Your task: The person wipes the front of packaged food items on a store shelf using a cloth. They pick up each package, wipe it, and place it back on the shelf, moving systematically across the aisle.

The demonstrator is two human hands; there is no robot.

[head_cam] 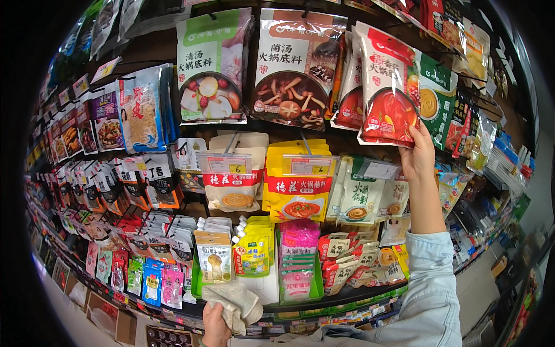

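Note:
My right hand [417, 149] grips the lower right corner of a red and white hotpot seasoning pouch [385, 86], high on the right of the rack. The pouch tilts slightly, in front of similar red pouches. To its left hang a mushroom hotpot pouch [289, 73] and a green-topped hotpot pouch [212, 69]. At the bottom, my left hand [215, 325] holds a crumpled beige cloth [236, 306], which lies against the front edge of the lower shelf.
Beige dipping sauce packets [234, 191] and yellow ones [299, 191] hang on hooks with price tags in the middle. Small pouches stand on the dark lower shelf [364, 292]. Spice packets [158, 186] hang at left. Cardboard boxes [102, 319] sit on the floor at lower left.

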